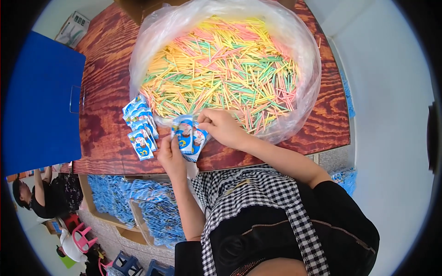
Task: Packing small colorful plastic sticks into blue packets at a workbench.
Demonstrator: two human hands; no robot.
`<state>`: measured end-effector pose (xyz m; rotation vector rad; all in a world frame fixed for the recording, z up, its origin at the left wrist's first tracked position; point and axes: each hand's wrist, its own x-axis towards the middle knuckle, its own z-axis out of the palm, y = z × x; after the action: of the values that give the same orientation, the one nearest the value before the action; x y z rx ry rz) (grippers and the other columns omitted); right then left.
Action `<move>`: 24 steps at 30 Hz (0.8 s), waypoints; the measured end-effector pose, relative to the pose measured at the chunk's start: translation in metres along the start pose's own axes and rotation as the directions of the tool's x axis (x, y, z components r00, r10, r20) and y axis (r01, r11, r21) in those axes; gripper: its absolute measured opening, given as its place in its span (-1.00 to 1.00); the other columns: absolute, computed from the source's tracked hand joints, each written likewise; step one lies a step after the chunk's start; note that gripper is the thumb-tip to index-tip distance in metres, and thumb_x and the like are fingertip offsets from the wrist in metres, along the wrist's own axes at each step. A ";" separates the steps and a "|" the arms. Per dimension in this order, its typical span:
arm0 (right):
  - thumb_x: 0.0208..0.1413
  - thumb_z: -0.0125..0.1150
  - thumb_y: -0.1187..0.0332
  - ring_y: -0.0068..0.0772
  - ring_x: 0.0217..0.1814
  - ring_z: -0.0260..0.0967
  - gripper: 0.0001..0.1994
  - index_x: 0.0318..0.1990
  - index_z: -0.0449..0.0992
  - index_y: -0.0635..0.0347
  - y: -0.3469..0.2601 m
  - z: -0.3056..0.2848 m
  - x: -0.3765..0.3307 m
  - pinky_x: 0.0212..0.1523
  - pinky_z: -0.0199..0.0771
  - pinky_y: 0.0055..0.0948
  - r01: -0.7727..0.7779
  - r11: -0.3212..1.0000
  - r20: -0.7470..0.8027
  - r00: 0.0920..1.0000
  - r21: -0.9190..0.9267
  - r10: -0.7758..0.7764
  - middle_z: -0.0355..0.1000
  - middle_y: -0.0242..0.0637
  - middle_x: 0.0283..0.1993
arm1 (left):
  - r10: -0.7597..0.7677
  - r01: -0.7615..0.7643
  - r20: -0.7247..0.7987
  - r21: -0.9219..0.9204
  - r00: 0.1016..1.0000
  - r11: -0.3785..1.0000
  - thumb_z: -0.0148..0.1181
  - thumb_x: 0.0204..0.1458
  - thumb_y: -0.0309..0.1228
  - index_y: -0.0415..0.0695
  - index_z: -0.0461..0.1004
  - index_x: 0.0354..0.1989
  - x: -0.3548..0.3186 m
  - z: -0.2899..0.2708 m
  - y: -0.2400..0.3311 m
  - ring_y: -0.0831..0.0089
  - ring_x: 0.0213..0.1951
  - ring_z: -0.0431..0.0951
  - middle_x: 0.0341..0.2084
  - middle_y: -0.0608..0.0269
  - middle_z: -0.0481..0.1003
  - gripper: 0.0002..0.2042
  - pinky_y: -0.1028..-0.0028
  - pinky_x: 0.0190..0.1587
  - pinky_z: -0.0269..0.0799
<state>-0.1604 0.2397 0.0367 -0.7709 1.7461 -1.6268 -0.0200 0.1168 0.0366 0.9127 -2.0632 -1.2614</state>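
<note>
Two or more small blue and white printed packets are in front of me, overlapping, at the near side of the big bag. My left hand is closed on their left edge, thumb upward. Curled fingers of my right hand pinch the upper right edge of the packets. Just beyond, a large clear plastic bag lies wide open, full of thin pink, yellow and green sticks. To the left of my hands, several similar packets overlap in a row on the wood-patterned table.
A blue panel stands along the table's left side. Below the table edge, boxes hold heaps of blue packets. A white box sits at the far left corner. Other people and stools are at the lower left.
</note>
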 end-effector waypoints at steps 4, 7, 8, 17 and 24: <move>-0.08 0.26 0.43 -0.17 -0.38 0.39 -0.79 -0.27 0.41 0.27 0.012 0.017 0.003 -0.35 0.35 -0.23 0.205 0.873 -0.132 0.948 -0.443 -0.290 0.39 -0.17 -0.44 | -0.005 0.001 0.016 0.232 1.000 0.973 0.06 0.10 -0.55 -0.31 0.43 -0.36 0.000 0.003 -0.005 0.54 -0.54 0.36 -0.61 0.20 0.43 -0.92 0.47 -0.45 0.28; -0.12 0.27 0.42 0.01 -0.33 0.39 -0.78 -0.31 0.38 0.24 0.019 0.021 0.003 -0.33 0.36 -0.13 0.204 0.810 -0.060 0.957 -0.549 -0.282 0.41 -0.10 -0.38 | 0.164 -0.146 -0.112 0.154 0.980 0.977 0.07 0.09 -0.58 -0.34 0.45 -0.33 -0.002 -0.003 -0.016 0.48 -0.41 0.41 -0.42 0.16 0.48 -0.93 0.51 -0.32 0.33; -0.12 0.25 0.41 0.00 -0.29 0.39 -0.79 -0.32 0.37 0.23 0.019 0.022 0.003 -0.31 0.36 -0.15 0.186 0.792 -0.070 0.958 -0.582 -0.277 0.41 -0.10 -0.33 | 0.209 -0.202 -0.248 0.053 0.946 0.978 0.07 0.09 -0.59 -0.35 0.45 -0.32 -0.005 -0.005 -0.015 0.49 -0.36 0.42 -0.35 0.16 0.48 -0.93 0.52 -0.27 0.34; -0.13 0.18 0.30 -0.26 0.05 0.27 -0.74 -0.20 0.52 -0.03 0.015 0.030 -0.015 -0.05 0.26 -0.26 0.535 0.423 0.313 0.815 -0.731 -0.488 0.36 -0.29 -0.05 | 0.147 -0.096 -0.239 0.212 0.960 0.972 0.12 0.07 -0.58 -0.33 0.44 -0.30 -0.051 -0.029 -0.039 0.57 -0.27 0.37 -0.31 0.26 0.42 -0.92 0.56 -0.18 0.30; -0.09 0.12 0.31 -0.27 0.04 0.27 -0.80 -0.25 0.53 -0.02 0.014 0.031 -0.018 -0.04 0.25 -0.29 0.535 0.407 0.341 0.821 -0.740 -0.458 0.36 -0.30 -0.04 | 0.135 -0.109 -0.166 0.156 0.977 0.982 0.11 0.05 -0.58 -0.33 0.48 -0.21 -0.048 -0.032 -0.017 0.30 -0.12 0.46 -0.15 0.06 0.45 -0.85 0.41 -0.05 0.33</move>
<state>-0.1254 0.2350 0.0224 -1.9467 2.3540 -0.9410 0.0379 0.1310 0.0297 0.9111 -2.0570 -0.9409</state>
